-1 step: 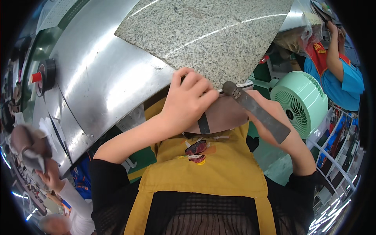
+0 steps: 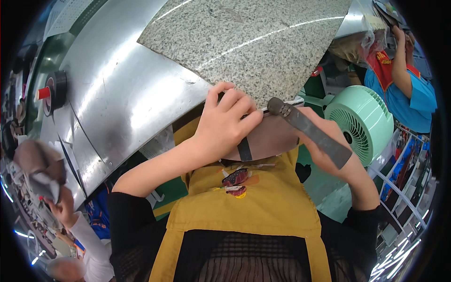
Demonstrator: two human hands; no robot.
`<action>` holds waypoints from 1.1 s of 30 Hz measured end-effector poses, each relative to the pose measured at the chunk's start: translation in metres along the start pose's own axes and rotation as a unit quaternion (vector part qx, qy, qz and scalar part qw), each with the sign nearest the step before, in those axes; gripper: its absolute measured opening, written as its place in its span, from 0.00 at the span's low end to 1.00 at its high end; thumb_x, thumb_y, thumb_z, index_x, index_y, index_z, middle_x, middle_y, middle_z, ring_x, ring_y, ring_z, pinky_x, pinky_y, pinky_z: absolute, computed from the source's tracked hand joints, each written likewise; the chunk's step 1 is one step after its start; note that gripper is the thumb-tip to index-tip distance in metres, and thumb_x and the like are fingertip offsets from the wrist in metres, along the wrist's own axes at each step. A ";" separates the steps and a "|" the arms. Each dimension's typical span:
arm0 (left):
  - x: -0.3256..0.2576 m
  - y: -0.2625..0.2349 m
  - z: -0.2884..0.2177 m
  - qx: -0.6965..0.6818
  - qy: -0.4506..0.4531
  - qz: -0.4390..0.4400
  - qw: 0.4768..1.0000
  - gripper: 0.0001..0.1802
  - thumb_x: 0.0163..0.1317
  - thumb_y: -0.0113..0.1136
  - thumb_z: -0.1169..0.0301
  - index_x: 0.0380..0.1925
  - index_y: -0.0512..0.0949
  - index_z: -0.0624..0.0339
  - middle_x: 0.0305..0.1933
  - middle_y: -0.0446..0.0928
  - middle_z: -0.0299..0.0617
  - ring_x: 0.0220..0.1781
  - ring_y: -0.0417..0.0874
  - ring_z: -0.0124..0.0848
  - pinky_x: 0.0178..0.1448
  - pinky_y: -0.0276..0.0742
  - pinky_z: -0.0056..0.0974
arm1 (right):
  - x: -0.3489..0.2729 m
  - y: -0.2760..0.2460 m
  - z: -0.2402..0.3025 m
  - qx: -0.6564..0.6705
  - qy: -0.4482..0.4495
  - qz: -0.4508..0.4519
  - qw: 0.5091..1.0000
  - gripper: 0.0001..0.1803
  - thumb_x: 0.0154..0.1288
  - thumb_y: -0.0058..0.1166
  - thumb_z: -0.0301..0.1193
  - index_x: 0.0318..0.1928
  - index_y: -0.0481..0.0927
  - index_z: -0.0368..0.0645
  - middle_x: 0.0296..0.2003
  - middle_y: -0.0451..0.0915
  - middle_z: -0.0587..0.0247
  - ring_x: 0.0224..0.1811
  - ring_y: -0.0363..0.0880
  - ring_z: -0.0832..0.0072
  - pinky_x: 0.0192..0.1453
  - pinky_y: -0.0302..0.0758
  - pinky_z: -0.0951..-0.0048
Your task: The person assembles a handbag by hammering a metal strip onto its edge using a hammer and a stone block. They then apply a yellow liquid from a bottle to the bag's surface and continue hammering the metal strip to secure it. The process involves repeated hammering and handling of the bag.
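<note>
A brown leather piece (image 2: 270,136) with a black band across it lies against my yellow apron, at the near edge of the granite slab. My left hand (image 2: 225,117) is bent over its far left edge, fingers curled and closed on it; the fingertips are partly hidden. In my right hand (image 2: 324,127) is a dark metal hammer (image 2: 312,129), with a small round face and a long flat, widening end. Its round face sits just above the far edge of the leather, and its handle is hidden under the head.
The speckled granite slab (image 2: 253,47) rests on a metal bench (image 2: 117,94). A black tape roll (image 2: 58,93) stands at the left. At right is a green fan (image 2: 359,124). Co-workers are at both sides, the left one holding a brown item (image 2: 40,162).
The flat end of the hammer has swung slightly to the right with my right hand. My left hand is nearly still. The left co-worker's brown item has shifted a little.
</note>
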State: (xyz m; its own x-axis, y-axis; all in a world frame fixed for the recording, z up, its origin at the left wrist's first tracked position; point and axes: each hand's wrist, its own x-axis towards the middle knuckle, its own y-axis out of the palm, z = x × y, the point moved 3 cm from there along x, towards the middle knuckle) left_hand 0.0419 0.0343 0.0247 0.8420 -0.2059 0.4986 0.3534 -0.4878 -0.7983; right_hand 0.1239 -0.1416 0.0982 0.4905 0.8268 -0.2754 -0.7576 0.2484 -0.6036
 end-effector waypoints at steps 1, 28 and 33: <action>0.000 -0.001 -0.001 0.004 0.009 0.001 1.000 0.11 0.45 0.62 0.72 0.32 0.79 0.50 0.34 0.73 0.30 0.42 0.74 0.31 0.57 0.67 0.48 | 0.000 -0.004 0.003 0.027 0.009 -0.010 1.000 0.17 0.65 0.47 0.22 0.54 0.70 0.34 0.38 0.77 0.47 0.38 0.80 0.51 0.38 0.73 0.68; 0.030 0.010 0.002 -0.090 -0.051 0.066 0.992 0.08 0.49 0.65 0.73 0.31 0.79 0.51 0.33 0.74 0.33 0.43 0.72 0.34 0.54 0.64 0.40 | -0.012 -0.006 -0.006 0.009 0.018 -0.049 0.999 0.11 0.68 0.48 0.24 0.50 0.70 0.36 0.30 0.72 0.47 0.29 0.70 0.50 0.33 0.69 0.67; 0.026 0.004 0.006 -0.086 -0.063 0.091 0.990 0.10 0.47 0.65 0.74 0.32 0.79 0.51 0.34 0.74 0.32 0.43 0.73 0.34 0.55 0.65 0.41 | -0.009 -0.011 -0.009 0.028 0.018 -0.047 0.998 0.11 0.68 0.47 0.24 0.50 0.71 0.36 0.29 0.72 0.48 0.28 0.70 0.52 0.34 0.68 0.67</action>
State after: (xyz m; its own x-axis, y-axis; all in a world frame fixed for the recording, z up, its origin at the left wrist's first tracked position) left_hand 0.0674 0.0320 0.0322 0.9330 -0.2017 0.2981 0.1262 -0.5923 -0.7958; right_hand 0.1312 -0.1565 0.1004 0.5747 0.7803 -0.2465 -0.7303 0.3530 -0.5849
